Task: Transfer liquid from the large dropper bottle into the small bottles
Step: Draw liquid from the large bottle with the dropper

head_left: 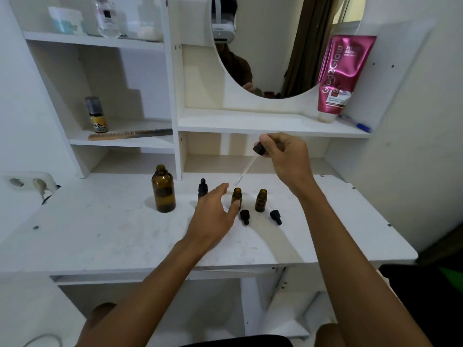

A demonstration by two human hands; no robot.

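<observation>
The large amber bottle [163, 190] stands uncapped on the white desk [100, 234]. My right hand [288, 156] pinches the black cap of its glass dropper [250, 164], whose tip hangs just above an uncapped small amber bottle [237, 196]. My left hand [215, 214] has thumb and fingers on either side of that small bottle. A second uncapped small bottle [261, 200] stands to its right. A third small bottle [202, 187], capped with a black dropper, is partly hidden behind my left hand. Two black dropper caps [245, 216] [275, 216] lie in front.
Shelves rise behind the desk with a pink tube [338, 76], a blue pen [355, 123], a comb [130, 134], a small spray bottle [96, 115] and jars higher up. A round mirror [270, 46] hangs in the middle. A power socket [32, 182] sits at the left.
</observation>
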